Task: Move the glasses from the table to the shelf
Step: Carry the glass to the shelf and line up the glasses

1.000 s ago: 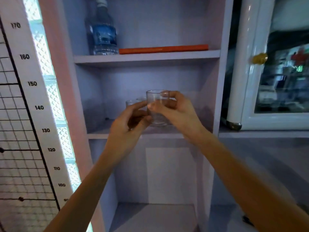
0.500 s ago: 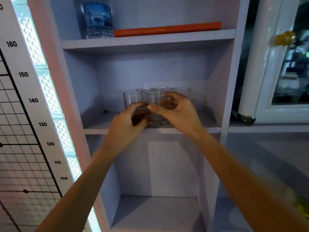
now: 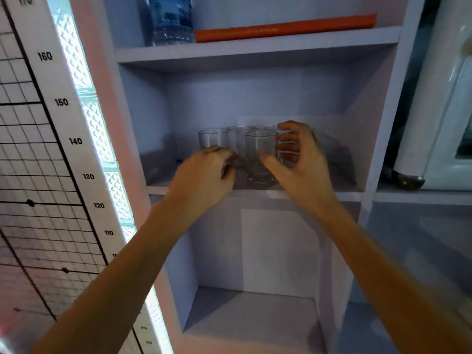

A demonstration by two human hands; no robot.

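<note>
- Head view, the only one supplied: a pale shelf unit (image 3: 258, 194) fills the centre; both forearms reach up into its middle compartment.
- Glasses: a cluster of clear tumblers stands upright on the middle board. The front glass (image 3: 261, 155) is nearest the edge; a left glass (image 3: 212, 138) and a rear glass (image 3: 238, 139) stand behind it, close together. At least one more rim shows behind the front glass — the exact count cannot be told, since clear walls overlap and the right side is covered.
- Right hand (image 3: 300, 169): fingers spread and curved around the right side of the front glass, thumb in front of its lower wall. Contact cannot be confirmed; the hand is motion-blurred and gaps show at the fingertips. It reads as an open hand, not clamped.
- Left hand (image 3: 204, 176): fingers curled inward, knuckles toward the camera, low in front of the left glass. Whether it grips anything cannot be told — the fingertips are hidden behind the hand itself.
- Upper board: a water bottle (image 3: 170, 20), top cut off by the frame, stands just beside an orange book (image 3: 284, 28) lying flat.
- Left edge: a height chart (image 3: 61, 103) with printed numerals, partly cropped, beside a lit glass-block strip (image 3: 95, 123).
- Right edge: a white cabinet door (image 3: 434, 111), cut off; contents behind its pane unreadable.
- Lower compartment holds nothing discernible; its floor is blurred.
</note>
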